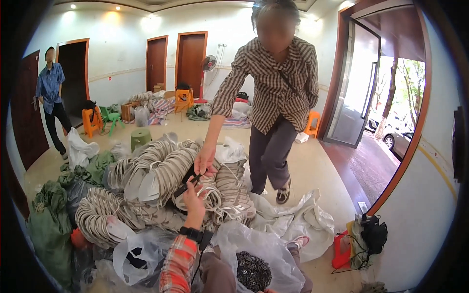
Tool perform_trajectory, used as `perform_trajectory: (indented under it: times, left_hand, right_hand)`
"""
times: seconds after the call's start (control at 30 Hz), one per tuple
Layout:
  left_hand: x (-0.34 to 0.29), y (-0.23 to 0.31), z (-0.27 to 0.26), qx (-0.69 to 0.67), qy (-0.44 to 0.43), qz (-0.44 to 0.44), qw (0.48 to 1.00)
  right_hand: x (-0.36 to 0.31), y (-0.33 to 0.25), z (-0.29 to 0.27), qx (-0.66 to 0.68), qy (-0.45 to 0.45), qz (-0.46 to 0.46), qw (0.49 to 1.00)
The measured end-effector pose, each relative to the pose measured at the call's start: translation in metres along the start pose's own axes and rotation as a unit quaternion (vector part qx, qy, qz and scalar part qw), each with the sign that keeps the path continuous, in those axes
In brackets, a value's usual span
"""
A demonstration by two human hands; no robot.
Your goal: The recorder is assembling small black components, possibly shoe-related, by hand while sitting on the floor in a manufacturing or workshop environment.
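Observation:
My left hand (194, 201), in a red plaid sleeve with a black band on the wrist, reaches forward from the lower edge. Its fingers are closed on one end of a slim black object (187, 185), whose kind I cannot make out. A standing person's hand (205, 160) comes down from above and touches the same object. Under both hands lie stacks of curved beige-grey pieces (168, 173) with white cords. Of my right hand (266, 291), only a sliver seems to show at the lower edge; its fingers are hidden. A clear plastic bag (227, 239) of small dark pieces (254, 271) sits between my legs.
The person in a checked shirt (278, 83) leans in ahead of me. Green sacks (49, 224) lie at left, a white sack (312, 224) at right. Farther back are a green stool (140, 138), orange stools (91, 121), another person (50, 83) and an open door (354, 83).

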State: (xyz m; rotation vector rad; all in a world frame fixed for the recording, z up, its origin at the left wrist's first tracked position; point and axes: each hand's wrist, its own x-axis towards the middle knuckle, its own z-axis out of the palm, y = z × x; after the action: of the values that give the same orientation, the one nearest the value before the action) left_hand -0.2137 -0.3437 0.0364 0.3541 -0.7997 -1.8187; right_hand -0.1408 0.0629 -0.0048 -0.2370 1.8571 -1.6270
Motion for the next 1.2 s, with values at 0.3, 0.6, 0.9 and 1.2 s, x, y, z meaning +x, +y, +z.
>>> perform_trajectory:
  times: [0.3,0.6,0.9,1.2]
  left_hand:
    - [-0.086,0.066,-0.096,-0.027,0.045,0.009,0.999]
    - [-0.223,0.145,-0.21,0.042,0.268,0.063,0.961]
    - [-0.296,0.152,-0.317,0.131,0.328,-0.153,0.923]
    - [-0.239,0.113,-0.332,0.064,0.302,-0.194,0.931]
  right_hand:
    - [0.001,0.03,-0.014,-0.032,-0.031,-0.062,0.997]
    - [0.004,0.034,-0.009,0.018,-0.08,-0.041,0.996]
    - [-0.022,0.031,0.015,-0.028,-0.101,0.012,0.994]
    - [-0.014,0.043,0.003,-0.068,-0.1,-0.021,0.992]
